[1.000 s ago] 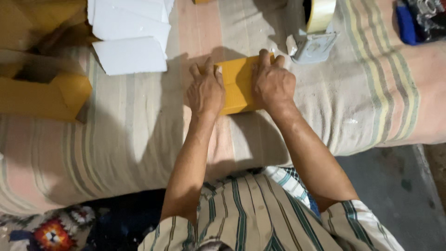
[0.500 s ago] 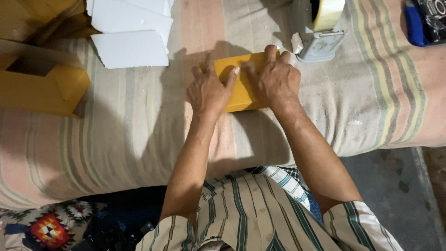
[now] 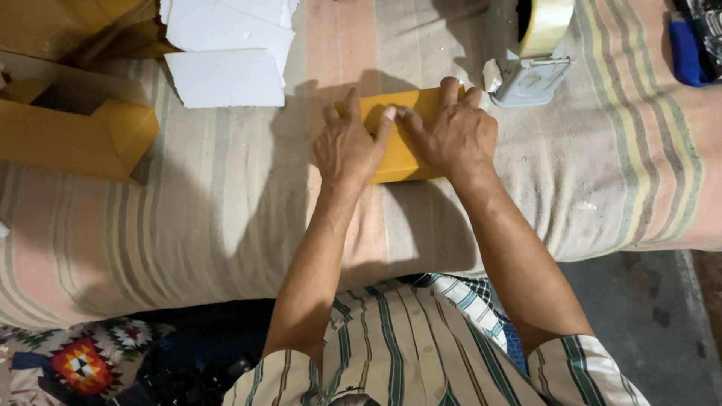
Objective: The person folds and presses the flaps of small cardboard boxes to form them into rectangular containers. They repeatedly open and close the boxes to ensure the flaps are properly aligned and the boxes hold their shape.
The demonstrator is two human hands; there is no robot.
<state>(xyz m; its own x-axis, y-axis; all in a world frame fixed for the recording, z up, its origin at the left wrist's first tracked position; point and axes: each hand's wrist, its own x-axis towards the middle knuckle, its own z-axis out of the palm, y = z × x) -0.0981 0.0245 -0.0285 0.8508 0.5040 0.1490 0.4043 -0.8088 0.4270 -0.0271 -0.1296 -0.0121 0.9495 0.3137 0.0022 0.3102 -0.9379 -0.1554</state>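
Yellow flat box [image 3: 402,143] under left hand [image 3: 347,146] and right hand [image 3: 455,135], palms down.

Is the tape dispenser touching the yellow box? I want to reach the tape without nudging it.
No, the tape dispenser sits apart from the yellow box, striped cloth between.

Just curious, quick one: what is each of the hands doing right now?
Left hand: open, fingers spread, pressing flat on the yellow flat cardboard piece.
Right hand: open, palm down, pressing on the same cardboard; gripping nothing.
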